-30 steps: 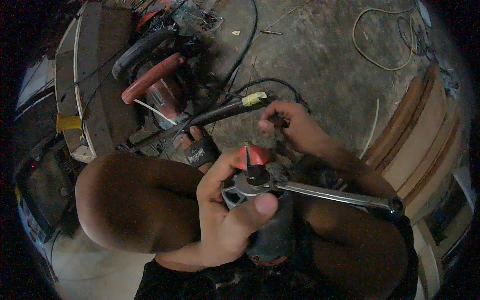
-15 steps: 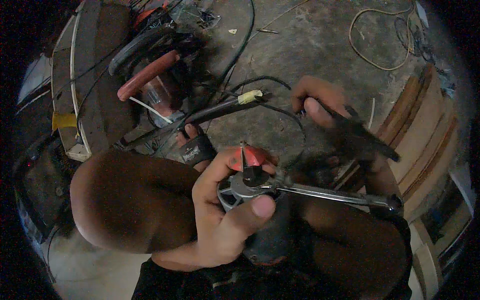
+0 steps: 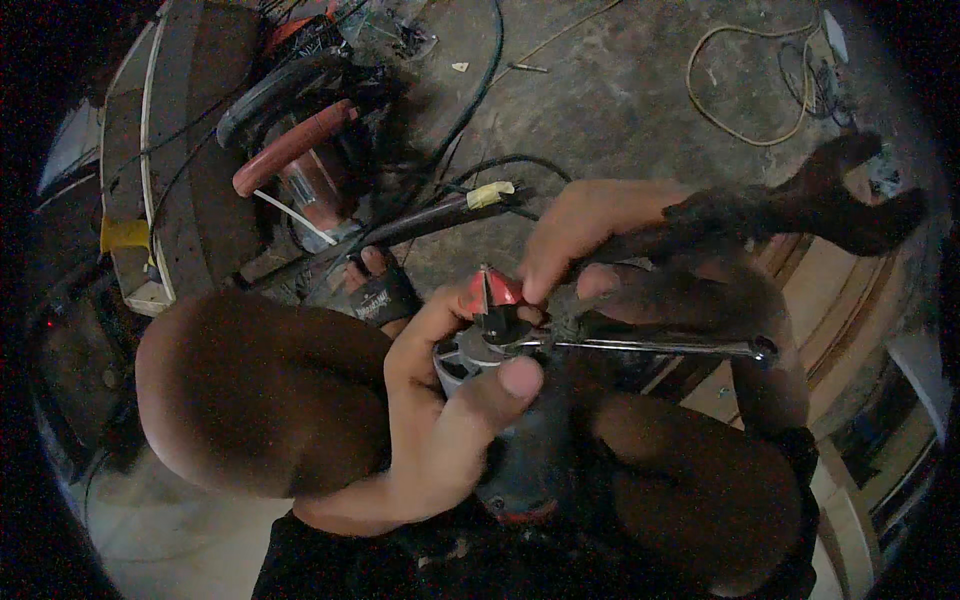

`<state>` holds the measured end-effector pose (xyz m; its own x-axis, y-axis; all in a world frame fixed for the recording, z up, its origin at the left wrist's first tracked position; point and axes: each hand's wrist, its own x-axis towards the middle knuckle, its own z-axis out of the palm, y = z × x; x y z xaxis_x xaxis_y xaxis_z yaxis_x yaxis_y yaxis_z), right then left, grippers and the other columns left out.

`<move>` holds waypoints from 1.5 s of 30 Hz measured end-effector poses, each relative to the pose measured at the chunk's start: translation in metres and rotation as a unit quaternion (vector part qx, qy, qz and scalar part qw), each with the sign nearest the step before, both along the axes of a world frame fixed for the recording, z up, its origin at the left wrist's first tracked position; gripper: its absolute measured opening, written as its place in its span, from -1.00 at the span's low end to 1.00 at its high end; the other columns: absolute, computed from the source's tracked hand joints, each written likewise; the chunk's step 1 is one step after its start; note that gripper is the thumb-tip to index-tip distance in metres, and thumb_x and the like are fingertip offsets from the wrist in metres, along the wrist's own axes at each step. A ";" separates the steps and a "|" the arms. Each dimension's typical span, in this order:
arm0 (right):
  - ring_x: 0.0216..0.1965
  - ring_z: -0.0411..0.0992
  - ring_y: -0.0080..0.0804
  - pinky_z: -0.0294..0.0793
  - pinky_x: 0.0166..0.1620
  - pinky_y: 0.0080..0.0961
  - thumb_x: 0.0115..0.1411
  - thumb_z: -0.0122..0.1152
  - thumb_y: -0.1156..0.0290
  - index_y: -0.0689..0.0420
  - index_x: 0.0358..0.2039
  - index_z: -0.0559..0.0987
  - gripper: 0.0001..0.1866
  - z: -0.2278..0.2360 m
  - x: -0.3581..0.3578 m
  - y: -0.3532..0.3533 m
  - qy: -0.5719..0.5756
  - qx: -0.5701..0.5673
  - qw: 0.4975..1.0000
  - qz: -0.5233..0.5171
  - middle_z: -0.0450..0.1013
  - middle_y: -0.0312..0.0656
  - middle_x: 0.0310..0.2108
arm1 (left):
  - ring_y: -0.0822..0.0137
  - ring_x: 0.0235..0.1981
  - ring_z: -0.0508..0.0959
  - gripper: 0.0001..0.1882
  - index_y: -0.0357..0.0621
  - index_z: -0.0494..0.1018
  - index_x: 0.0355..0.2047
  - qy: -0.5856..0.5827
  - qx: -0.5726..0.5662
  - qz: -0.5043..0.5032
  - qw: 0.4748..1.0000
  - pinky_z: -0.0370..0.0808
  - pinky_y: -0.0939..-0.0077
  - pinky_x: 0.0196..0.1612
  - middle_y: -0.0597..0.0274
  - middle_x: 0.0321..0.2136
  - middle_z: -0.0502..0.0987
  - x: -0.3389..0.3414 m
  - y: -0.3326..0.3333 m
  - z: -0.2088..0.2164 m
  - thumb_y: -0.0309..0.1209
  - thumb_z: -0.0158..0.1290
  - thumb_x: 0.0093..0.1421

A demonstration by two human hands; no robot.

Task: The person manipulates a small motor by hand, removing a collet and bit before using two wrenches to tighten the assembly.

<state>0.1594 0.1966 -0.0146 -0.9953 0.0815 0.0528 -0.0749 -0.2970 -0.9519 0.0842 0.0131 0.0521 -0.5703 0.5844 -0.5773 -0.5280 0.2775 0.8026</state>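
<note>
Between my knees stands a dark power tool [image 3: 535, 455] with a grey collar, like a trim router. A red cutter bit [image 3: 497, 290] points up from its collet. My left hand [image 3: 430, 420] is closed around the tool's top, its thumb beside the end of a chrome wrench [image 3: 640, 347] that reaches to the right at the collet. My right hand [image 3: 600, 220] grips a large dark open-ended wrench [image 3: 850, 200], whose jaw points to the upper right. Its index fingertip is at the red bit, touching or very near it.
A power tool with a red handle [image 3: 300, 145] lies on the concrete floor to the far left, beside a curved wooden piece [image 3: 205, 150]. A dark bar [image 3: 430, 222] with yellow tape lies ahead. Cables cross the floor; curved wooden boards [image 3: 840, 310] lie at right.
My right hand has moved left and nearer to the red bit. The dark wrench has swung so its jaw points to the upper right. The chrome wrench's free end has shifted up slightly.
</note>
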 end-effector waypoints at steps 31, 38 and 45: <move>-0.04 0.37 -0.31 0.37 0.03 -0.35 0.10 0.12 0.40 0.29 0.04 0.30 -0.50 0.002 0.024 0.013 -0.080 -0.044 0.977 -0.195 0.31 -0.11 0.00 | 0.54 -0.31 0.40 -0.72 -0.20 0.43 -0.25 0.034 -0.031 -0.023 0.999 0.30 0.64 -0.19 0.37 -0.35 0.46 -0.009 -0.005 -0.017 -0.32 0.10 0.07; -0.33 0.43 -0.40 0.41 -0.20 -0.49 0.22 -0.01 0.07 0.11 -0.08 0.45 -0.58 -0.056 -0.012 0.017 -0.273 -0.190 0.936 -0.115 0.40 -0.11 -0.24 | 0.54 -0.32 0.41 -0.73 -0.22 0.42 -0.24 0.008 -0.048 -0.018 0.999 0.31 0.66 -0.20 0.36 -0.34 0.46 -0.008 0.000 -0.011 -0.36 0.09 0.08; -0.55 0.37 -0.51 0.37 -0.53 -0.54 0.17 -0.10 -0.25 0.09 -0.15 0.48 -0.38 -0.043 -0.049 -0.012 -0.446 -0.095 0.851 0.263 0.39 -0.24 -0.51 | 0.54 -0.30 0.41 -0.73 -0.23 0.42 -0.20 -0.037 -0.040 0.002 0.999 0.32 0.65 -0.16 0.36 -0.32 0.47 -0.008 0.005 -0.007 -0.39 0.06 0.09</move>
